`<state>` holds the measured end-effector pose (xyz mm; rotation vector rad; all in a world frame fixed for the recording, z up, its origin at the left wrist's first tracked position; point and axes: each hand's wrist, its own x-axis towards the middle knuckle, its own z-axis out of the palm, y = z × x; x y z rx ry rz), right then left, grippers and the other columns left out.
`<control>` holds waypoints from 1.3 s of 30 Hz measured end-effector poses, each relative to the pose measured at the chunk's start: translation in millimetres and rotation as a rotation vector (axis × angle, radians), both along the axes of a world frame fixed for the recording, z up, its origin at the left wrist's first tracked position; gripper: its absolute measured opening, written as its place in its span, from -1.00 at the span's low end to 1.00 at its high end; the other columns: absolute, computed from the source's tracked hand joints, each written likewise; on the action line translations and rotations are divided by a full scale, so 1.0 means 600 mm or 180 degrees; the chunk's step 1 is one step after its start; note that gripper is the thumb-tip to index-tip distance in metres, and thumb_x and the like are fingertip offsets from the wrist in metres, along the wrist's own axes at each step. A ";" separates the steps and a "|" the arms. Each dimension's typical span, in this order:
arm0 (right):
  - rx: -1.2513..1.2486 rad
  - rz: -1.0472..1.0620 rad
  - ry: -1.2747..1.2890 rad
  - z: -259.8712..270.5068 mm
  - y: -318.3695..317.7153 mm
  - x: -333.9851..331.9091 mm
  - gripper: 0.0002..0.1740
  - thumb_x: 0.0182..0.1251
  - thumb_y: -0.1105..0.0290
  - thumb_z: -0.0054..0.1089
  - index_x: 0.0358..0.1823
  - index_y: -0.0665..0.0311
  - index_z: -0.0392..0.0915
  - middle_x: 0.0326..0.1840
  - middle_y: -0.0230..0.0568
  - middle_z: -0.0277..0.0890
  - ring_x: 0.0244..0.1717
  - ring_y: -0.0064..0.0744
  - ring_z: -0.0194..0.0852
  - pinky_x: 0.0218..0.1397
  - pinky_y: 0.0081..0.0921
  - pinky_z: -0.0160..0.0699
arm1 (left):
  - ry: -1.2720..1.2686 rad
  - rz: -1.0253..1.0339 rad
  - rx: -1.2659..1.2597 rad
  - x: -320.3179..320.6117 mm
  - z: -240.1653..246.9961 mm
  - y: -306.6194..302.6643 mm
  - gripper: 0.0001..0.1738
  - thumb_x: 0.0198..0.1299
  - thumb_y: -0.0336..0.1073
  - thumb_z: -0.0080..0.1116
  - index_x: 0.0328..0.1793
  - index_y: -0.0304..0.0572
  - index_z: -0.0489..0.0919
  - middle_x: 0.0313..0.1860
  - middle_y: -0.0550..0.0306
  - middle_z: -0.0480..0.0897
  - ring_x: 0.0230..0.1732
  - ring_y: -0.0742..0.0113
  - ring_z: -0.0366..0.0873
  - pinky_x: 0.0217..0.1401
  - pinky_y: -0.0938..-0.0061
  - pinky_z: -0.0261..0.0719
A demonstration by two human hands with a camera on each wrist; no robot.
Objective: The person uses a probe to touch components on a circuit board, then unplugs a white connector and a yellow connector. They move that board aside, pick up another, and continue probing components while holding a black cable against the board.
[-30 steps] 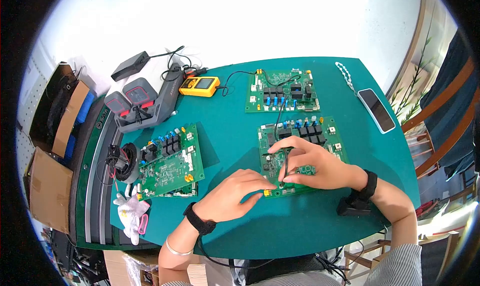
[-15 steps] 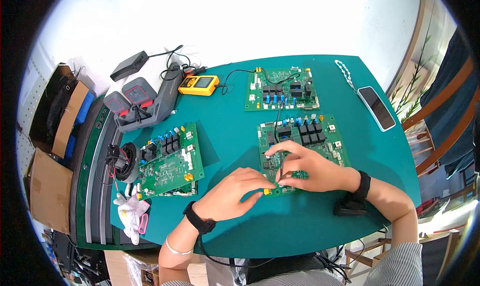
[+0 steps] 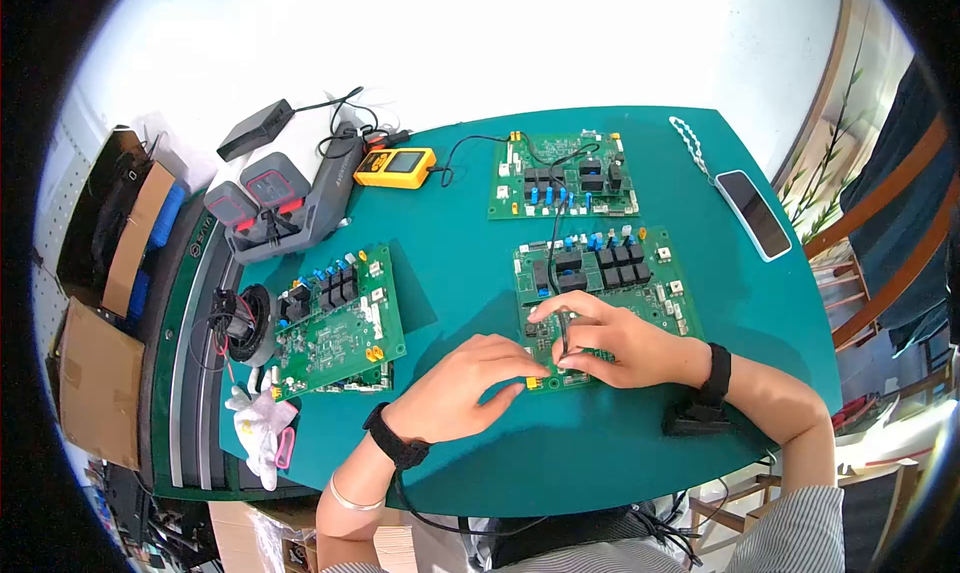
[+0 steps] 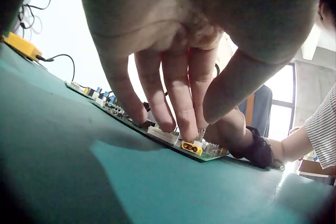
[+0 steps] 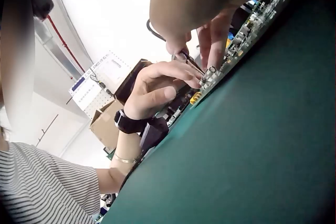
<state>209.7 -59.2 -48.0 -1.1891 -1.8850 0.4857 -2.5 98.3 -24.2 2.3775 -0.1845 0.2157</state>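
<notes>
My right hand (image 3: 630,348) pinches the end of a black cable (image 3: 553,263) low over the front left part of a green circuit board (image 3: 683,323). In the right wrist view a slim dark piece (image 5: 191,62) on that cable slants from the fingers down to the board; its tip is hidden. My left hand (image 3: 465,385) lies with extended fingers at the same board's front left corner. Seen from the left wrist, its fingertips rest along the board edge, at a white connector (image 4: 163,134) and a yellow connector (image 4: 192,148).
A yellow handheld meter (image 3: 396,168) stands behind, its cable running across a second circuit board (image 3: 510,208). More stacked boards (image 3: 340,348) lie left, beside a black coil (image 3: 255,323) and a white glove (image 3: 262,433). Battery chargers (image 3: 320,218) stand back left; a phone (image 3: 754,217) lies right.
My right hand has shifted slightly left with the cable end, toward the board's front left corner. My left hand has stayed almost still.
</notes>
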 end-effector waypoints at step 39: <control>-0.0119 -0.0022 0.0157 0.003 0.003 -0.003 -0.90 0.40 0.45 0.30 -0.18 0.27 0.55 0.37 -0.10 0.41 0.09 -0.06 0.64 0.05 -0.20 0.66 | 0.0057 -0.0016 -0.0054 -0.001 0.000 0.002 -0.63 0.21 -0.56 0.26 0.15 -0.15 0.67 0.03 0.02 0.70 0.16 0.00 0.60 0.30 0.13 0.51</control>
